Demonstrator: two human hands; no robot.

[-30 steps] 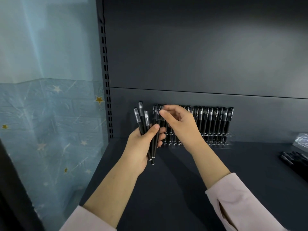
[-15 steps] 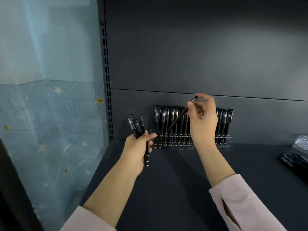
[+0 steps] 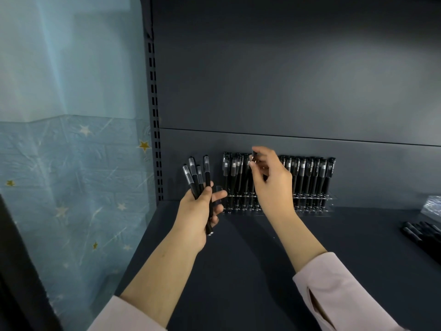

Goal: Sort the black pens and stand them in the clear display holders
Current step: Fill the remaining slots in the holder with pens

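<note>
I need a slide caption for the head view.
Left hand holds spare pens; right hand pinches one pen at the clear holder.

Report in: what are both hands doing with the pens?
Left hand grips four loose pens. Right hand pinches one pen at the clear holder. Nothing in the way.

Your single camera sits on your head and looks forward and somewhat down onto the shelf [image 3: 238,271], facing its back panel [image 3: 286,80] nearly square on. It stands close: both forearms enter from the bottom edge, with the left hand [image 3: 195,216] and right hand [image 3: 274,187] mid-frame and the holder [image 3: 317,199] just beyond. The wide lens also takes in the starred sheet [image 3: 71,163] at left and loose pens [image 3: 422,235] at the right edge.
</note>
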